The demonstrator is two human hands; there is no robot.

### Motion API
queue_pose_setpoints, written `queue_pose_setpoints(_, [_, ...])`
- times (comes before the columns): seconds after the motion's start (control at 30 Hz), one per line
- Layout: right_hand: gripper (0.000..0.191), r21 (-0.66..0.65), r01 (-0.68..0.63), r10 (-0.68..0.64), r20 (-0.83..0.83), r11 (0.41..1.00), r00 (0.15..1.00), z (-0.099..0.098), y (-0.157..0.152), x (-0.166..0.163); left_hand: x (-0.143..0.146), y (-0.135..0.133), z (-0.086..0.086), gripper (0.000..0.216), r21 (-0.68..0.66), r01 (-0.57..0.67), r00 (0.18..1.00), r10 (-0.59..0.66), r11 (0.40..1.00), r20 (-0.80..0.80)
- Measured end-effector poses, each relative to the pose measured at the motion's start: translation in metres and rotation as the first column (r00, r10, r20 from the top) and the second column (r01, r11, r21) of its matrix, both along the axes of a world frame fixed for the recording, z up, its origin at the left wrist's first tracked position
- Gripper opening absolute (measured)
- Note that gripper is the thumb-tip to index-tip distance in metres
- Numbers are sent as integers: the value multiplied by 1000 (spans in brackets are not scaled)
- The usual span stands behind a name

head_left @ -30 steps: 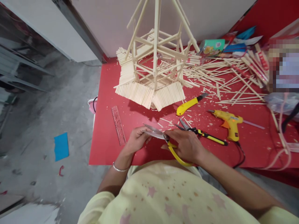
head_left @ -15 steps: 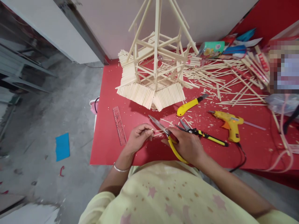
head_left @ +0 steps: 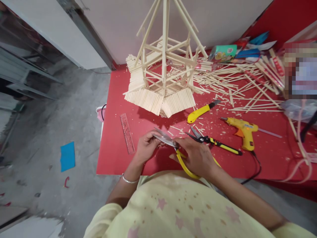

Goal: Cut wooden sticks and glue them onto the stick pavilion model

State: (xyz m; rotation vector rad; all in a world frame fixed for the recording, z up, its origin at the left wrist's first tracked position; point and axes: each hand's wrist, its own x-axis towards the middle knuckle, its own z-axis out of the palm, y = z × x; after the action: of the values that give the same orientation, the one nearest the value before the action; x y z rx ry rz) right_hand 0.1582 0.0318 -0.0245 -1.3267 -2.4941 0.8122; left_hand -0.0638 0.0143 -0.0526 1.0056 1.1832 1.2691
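My right hand [head_left: 196, 156] grips yellow-handled shears [head_left: 173, 147], whose blades point left and stand open. My left hand [head_left: 146, 147] is closed in a pinch right at the blades, over the near part of the red table [head_left: 114, 155]; what it pinches is hidden behind the blades. A tall frame built of pale wooden sticks [head_left: 163, 76] stands farther back on the table.
A clear ruler [head_left: 127, 133] lies left of my hands. Yellow-and-black pliers [head_left: 215, 142], a yellow utility knife [head_left: 200, 112] and a yellow glue gun [head_left: 242, 130] with its cord lie to the right. Loose sticks [head_left: 237, 86] cover the back right. A blue scrap [head_left: 67, 156] lies on the grey floor.
The shears' blades swung from pointing up-left back down across my left hand's fingertips. The thin stick seen in my left pinch half a second ago is now hidden.
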Motion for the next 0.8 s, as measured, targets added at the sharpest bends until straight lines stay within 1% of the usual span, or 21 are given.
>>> queue_pose_setpoints(0.13, [34, -31, 9, -9, 2, 999, 1000, 0, -1, 1, 0, 1, 11, 20, 32, -3, 989, 8, 999, -146])
queue_pose_setpoints(0.2, [33, -72, 26, -25, 19, 997, 1000, 1, -3, 0, -1, 1, 14, 17, 46, -1, 983, 10, 999, -182])
queue_pose_setpoints(0.27, [33, -87, 79, -74, 57, 993, 996, -1, -4, -1, -2, 1, 15, 14, 56, -34, 978, 45, 998, -205])
queue_pose_setpoints(0.3, [33, -68, 111, -106, 82, 991, 991, -2, -5, -2, -2, 0, 15, 13, 73, -71, 973, 85, 995, -217])
queue_pose_setpoints(0.37, [36, 20, 156, -158, 127, 988, 979, -7, -7, -5, -4, -1, 16, 10, 132, -165, 951, 193, 977, -243])
queue_pose_setpoints(0.43, [43, 122, 134, -151, 145, 983, 978, -13, -10, -8, -6, -2, 19, 4, 216, -219, 921, 275, 951, -276])
queue_pose_setpoints(0.47, [45, 160, 100, -124, 145, 982, 982, -16, -12, -10, -7, -3, 21, 2, 255, -218, 909, 291, 942, -298])
queue_pose_setpoints(0.5, [46, 184, 62, -89, 141, 981, 986, -18, -13, -11, -7, -3, 24, 4, 290, -202, 900, 294, 936, -322])
queue_pose_setpoints(0.57, [40, 207, 6, -32, 123, 978, 992, -18, -16, -13, -6, -3, 31, 10, 346, -149, 883, 282, 926, -375])
queue_pose_setpoints(0.63, [33, 235, -4, -18, 91, 972, 996, -13, -16, -13, -3, -3, 37, 13, 369, -99, 868, 261, 924, -421])
queue_pose_setpoints(0.7, [27, 263, 13, -22, 32, 965, 999, -4, -14, -10, 2, -3, 39, 12, 360, -79, 869, 242, 929, -432])
queue_pose_setpoints(0.8, [22, 282, 61, -21, -144, 957, 989, 14, -8, -8, 9, -1, 39, 8, 310, -105, 905, 220, 945, -364])
